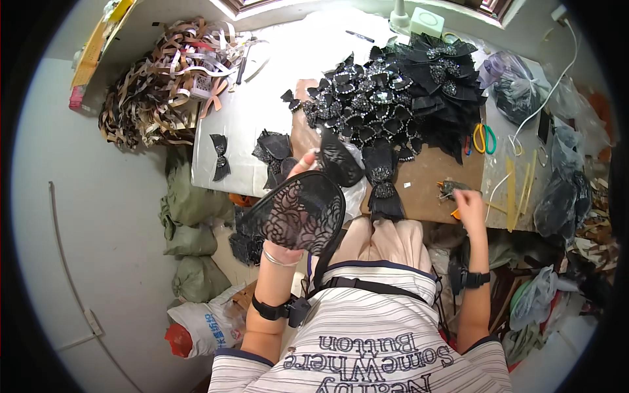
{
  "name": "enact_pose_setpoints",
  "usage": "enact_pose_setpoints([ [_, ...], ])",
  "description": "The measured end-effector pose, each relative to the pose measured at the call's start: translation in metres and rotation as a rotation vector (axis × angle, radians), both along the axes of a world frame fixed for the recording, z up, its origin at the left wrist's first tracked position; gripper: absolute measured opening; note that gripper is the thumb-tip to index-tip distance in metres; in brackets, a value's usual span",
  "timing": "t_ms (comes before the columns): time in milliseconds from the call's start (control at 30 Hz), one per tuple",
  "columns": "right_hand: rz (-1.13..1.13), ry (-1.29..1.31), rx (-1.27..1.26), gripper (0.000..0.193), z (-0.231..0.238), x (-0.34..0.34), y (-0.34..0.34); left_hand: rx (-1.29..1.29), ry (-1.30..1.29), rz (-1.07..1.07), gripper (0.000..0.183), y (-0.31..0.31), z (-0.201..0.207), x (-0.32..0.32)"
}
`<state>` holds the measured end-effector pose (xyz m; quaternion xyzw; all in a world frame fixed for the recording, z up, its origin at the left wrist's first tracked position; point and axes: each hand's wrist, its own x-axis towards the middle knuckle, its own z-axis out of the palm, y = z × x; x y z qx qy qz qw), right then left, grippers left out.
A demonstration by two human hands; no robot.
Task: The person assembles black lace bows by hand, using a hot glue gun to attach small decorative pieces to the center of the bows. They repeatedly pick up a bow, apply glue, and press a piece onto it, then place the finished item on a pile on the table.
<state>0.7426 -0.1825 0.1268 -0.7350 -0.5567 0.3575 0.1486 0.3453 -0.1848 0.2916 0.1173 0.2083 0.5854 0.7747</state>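
My left hand [303, 164] holds up a black lace shoe upper [304, 213] in front of my lap; its palm shows through the mesh and its thumb sticks up behind the edge. Just beyond hangs a second black lace part [339, 160]; whether it joins the first I cannot tell. My right hand [469, 208] is closed in a pinch at the table's front edge, beside a small dark bundle [451, 188]. What its fingers hold, if anything, is too small to see. Between the hands lies a large black beaded bow [382, 180].
Black beaded bows [367, 98] are heaped at the table's back, beside black fabric bows [445, 72]. Single bows [220, 157] lie at the left. Scissors [485, 139], yellow strips [511, 193] and plastic bags [514, 92] are at the right. Tangled strips [177, 72] fill the back left.
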Motion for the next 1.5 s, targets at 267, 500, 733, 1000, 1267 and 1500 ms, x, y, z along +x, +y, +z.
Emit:
enact_pose_setpoints([
  [267, -0.131, 1.576, -0.494, 0.033, 0.147, -0.164, 0.010, -0.196, 0.226, -0.111, 0.022, -0.021, 0.001, 0.036],
  [500, -0.131, 1.361, -0.165, 0.024, 0.166, -0.184, 0.003, -0.238, 0.299, -0.371, 0.041, -0.023, 0.027, -0.002],
  [733, -0.015, 1.212, -0.189, 0.026, 0.173, -0.191, -0.003, 0.084, 1.147, -0.413, 0.026, -0.040, 0.027, 0.001],
  [1000, 0.046, 1.181, -0.233, 0.025, 0.178, -0.193, -0.005, -0.032, 1.114, -0.356, 0.022, -0.059, 0.026, 0.013],
  [1267, 0.045, 1.202, -0.245, 0.024, 0.181, -0.195, -0.007, -0.040, 1.093, -0.305, 0.027, -0.068, 0.028, 0.015],
  [1500, 0.074, 1.131, -0.198, 0.024, 0.175, -0.190, -0.007, 0.027, 1.060, -0.247, 0.023, -0.065, 0.014, 0.024],
])
